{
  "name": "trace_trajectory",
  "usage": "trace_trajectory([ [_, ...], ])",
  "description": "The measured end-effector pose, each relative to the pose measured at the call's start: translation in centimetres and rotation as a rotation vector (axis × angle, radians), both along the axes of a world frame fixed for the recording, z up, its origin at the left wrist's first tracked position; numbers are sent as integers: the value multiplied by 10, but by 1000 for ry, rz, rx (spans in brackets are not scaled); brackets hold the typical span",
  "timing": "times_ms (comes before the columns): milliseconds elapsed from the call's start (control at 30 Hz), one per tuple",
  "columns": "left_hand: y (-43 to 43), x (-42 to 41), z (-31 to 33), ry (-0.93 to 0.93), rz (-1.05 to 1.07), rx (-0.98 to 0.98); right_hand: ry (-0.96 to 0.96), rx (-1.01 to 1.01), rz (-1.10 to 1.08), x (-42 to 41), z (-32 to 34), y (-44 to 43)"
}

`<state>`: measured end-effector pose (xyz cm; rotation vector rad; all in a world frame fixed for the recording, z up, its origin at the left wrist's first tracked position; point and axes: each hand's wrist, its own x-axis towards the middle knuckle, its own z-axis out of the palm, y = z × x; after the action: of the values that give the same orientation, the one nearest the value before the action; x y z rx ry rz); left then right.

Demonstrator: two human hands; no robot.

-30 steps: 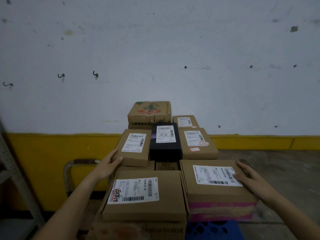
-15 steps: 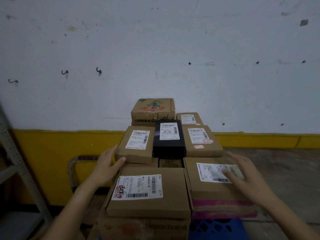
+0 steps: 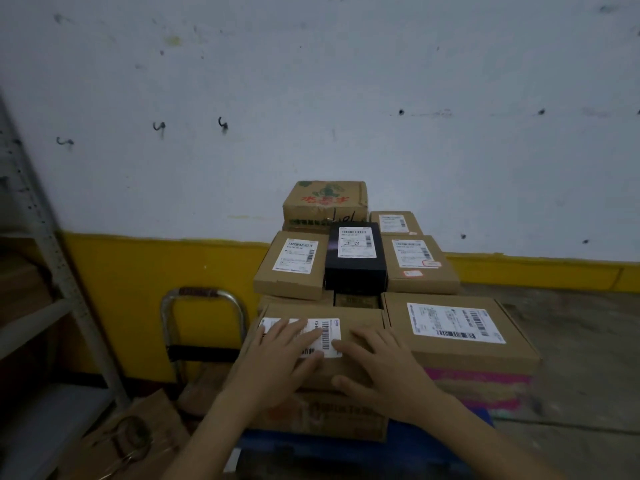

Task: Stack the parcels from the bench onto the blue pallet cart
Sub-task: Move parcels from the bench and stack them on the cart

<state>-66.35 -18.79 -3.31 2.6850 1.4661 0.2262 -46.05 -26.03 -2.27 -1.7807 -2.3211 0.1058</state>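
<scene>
Left hand and right hand flat, fingers spread, grasping nothing, pressed on near-left flat brown cardboard parcel; blue plastic pallet cart beneath stack.

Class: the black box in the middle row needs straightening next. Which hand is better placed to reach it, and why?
Right. The right hand lies flat almost directly below the black box; the left hand rests further left.
</scene>
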Motion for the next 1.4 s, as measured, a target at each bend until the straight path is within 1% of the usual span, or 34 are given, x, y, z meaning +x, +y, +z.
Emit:
trace_trajectory([
  [100,0,3,-1,18,6,30,-34,26,-9,-1,-1,1],
  [267,0,4,1,34,4,36,-38,42,-17,-2,-2,0],
  [433,-1,4,1,29,4,46,7,67,-76,3,-3,-1],
  [700,-6,6,1,4,23,61,-49,108,-92,1,-7,-4],
  [833,-7,7,3,-12,28,59,-24,79,-95,1,-6,-4],
  [1000,-8,7,4,-27,24,43,120,-7,-96,4,1,-5],
  [1133,-7,7,2,-17,29,69,67,31,-102,5,-5,-4],
  [1267,-9,8,1,-21,26,77,78,33,-109,3,-7,-4],
  [1400,-13,4,10,-93,11,66,75,18,-86,4,-1,-6],
])
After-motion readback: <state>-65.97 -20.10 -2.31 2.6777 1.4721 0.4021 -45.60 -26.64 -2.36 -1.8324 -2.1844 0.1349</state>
